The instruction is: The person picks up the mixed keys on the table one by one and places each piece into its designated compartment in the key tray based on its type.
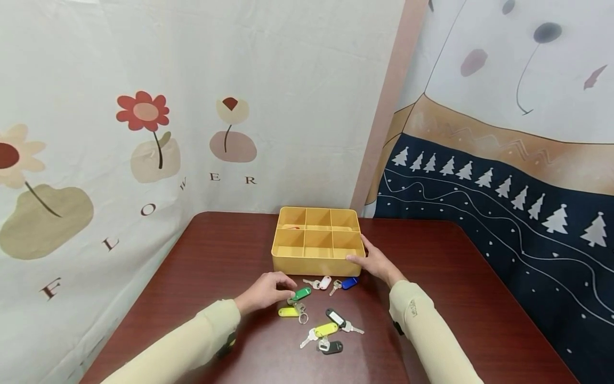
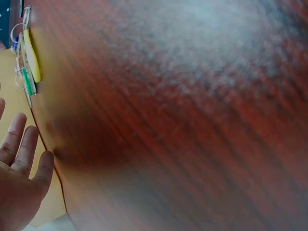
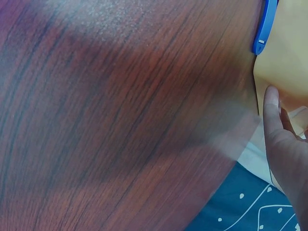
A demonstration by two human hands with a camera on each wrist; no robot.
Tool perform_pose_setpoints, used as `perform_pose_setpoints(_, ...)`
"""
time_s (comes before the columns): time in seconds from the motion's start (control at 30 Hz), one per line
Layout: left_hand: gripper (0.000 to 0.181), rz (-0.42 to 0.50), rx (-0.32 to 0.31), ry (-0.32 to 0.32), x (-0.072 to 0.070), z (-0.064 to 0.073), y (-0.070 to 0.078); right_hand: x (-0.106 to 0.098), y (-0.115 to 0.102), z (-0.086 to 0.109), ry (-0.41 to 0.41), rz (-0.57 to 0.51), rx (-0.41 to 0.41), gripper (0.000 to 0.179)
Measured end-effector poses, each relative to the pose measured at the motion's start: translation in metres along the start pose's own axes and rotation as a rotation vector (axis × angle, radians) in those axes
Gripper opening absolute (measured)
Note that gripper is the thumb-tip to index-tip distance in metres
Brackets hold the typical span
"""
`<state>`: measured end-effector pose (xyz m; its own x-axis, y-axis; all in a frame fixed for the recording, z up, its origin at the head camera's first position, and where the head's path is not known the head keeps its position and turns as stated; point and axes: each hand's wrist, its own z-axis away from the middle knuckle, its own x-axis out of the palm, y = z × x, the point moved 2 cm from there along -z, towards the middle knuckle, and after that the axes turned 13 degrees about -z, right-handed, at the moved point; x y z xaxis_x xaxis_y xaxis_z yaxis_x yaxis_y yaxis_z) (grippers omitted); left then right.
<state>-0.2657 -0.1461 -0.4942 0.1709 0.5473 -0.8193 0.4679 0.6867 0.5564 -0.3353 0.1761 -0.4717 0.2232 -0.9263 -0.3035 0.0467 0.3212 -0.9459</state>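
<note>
A yellow box with several compartments [image 1: 316, 266] stands toward the back of the table. My right hand [image 1: 379, 264] holds its right front corner, thumb on the front wall and the other fingers along the side. My left hand [image 1: 266, 290] hovers left of a key with a green tag [image 1: 303, 293], its fingertips close to the tag. In the left wrist view its fingers look loosely spread, with nothing between them. Just below the green tag lies a key ring with a yellow tag [image 1: 289, 312]. Something small and red [image 1: 293, 228] shows inside the back left compartment.
Before the box lie keys with a white tag [image 1: 325, 282] and a blue tag [image 1: 349, 283]. Nearer me are a black tag [image 1: 336, 318], another yellow tag [image 1: 326, 329] and a second black tag [image 1: 333, 348]. Printed curtains [image 1: 307, 106] hang behind the dark red table [image 1: 230, 240].
</note>
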Motion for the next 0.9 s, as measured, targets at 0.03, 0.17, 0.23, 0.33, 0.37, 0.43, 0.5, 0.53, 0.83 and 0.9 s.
perform_pose_setpoints(0.03,0.014,-0.002,0.001,-0.005,0.0013,-0.0001,-0.0004,0.0001,0.0000,0.0001,0.001,-0.001,0.003,0.100)
perform_pose_setpoints(0.17,0.011,-0.014,0.017,-0.010,0.0059,-0.0011,-0.0017,0.0002,0.0003,0.0007,0.004,0.003,0.004,0.100)
perform_pose_setpoints(0.23,0.011,-0.031,0.036,-0.005,0.0074,-0.0017,-0.0020,0.0004,0.0003,0.0006,0.006,0.000,0.008,0.101)
perform_pose_setpoints(0.33,0.010,-0.077,0.070,-0.003,0.0091,-0.0027,-0.0019,0.0002,0.0007,0.0001,0.006,0.001,0.004,0.102)
perform_pose_setpoints(0.37,0.010,-0.094,0.085,-0.003,0.0096,-0.0032,-0.0019,0.0002,0.0008,-0.0001,0.005,0.001,0.002,0.102)
perform_pose_setpoints(0.43,0.011,-0.124,0.108,-0.001,0.0104,-0.0037,-0.0020,0.0001,0.0007,-0.0004,0.006,-0.004,0.002,0.102)
perform_pose_setpoints(0.5,0.011,-0.147,0.128,0.005,0.0104,-0.0037,-0.0021,0.0000,0.0006,-0.0003,0.006,-0.005,0.001,0.102)
perform_pose_setpoints(0.53,0.011,-0.159,0.137,0.008,0.0106,-0.0039,-0.0022,-0.0001,0.0006,-0.0003,0.006,-0.006,0.002,0.102)
perform_pose_setpoints(0.83,0.005,-0.217,0.170,0.019,0.0107,-0.0026,0.0002,-0.0001,0.0025,-0.0006,0.010,-0.007,-0.003,0.103)
perform_pose_setpoints(0.9,0.003,-0.226,0.174,0.026,0.0109,-0.0023,0.0007,0.0001,0.0025,-0.0009,0.010,-0.005,-0.006,0.103)
